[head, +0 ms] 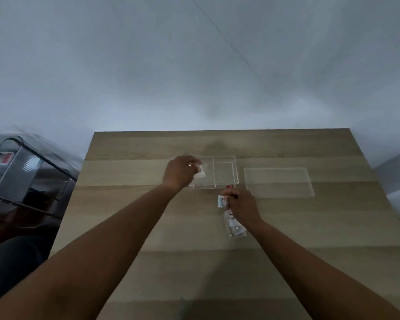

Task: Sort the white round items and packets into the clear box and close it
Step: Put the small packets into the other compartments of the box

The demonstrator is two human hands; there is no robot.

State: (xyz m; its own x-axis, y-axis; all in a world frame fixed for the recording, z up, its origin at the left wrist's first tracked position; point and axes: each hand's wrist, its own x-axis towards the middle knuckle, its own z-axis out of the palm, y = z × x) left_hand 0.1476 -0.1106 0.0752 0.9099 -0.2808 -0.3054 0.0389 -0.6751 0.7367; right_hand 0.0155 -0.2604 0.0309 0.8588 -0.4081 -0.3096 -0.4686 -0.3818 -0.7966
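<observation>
I have my left hand (pixel 179 172) over the left compartment of the clear, divided plastic box (pixel 225 172) on the pale wooden table (pixel 148 227), fingers curled narrowly around something white and crumpled-looking (pixel 200 170); it is blurred, so I cannot tell whether it is a round item or a packet. It sits at my fingertips, just above the compartment floor, inside the near-left wall. To do this drop well, I want to lower it until it is below the rim before I loosen my fingers, so nothing bounces over the divider into the right compartment, which looks bare from here. My right hand (pixel 241 205) rests on the table just in front of the box's near wall, fingers pinched on something small and dark (pixel 233 196) that I cannot identify; a small white-and-blue packet (pixel 221 200) lies just left of those fingertips, and a clear packet with small pieces inside (pixel 234 224) lies under and beside the heel of that hand. I judge those go in next, each kind to its own compartment. The flat clear lid (pixel 278 182) lies well right of my right fingers, apart from the box, so closing comes last.
</observation>
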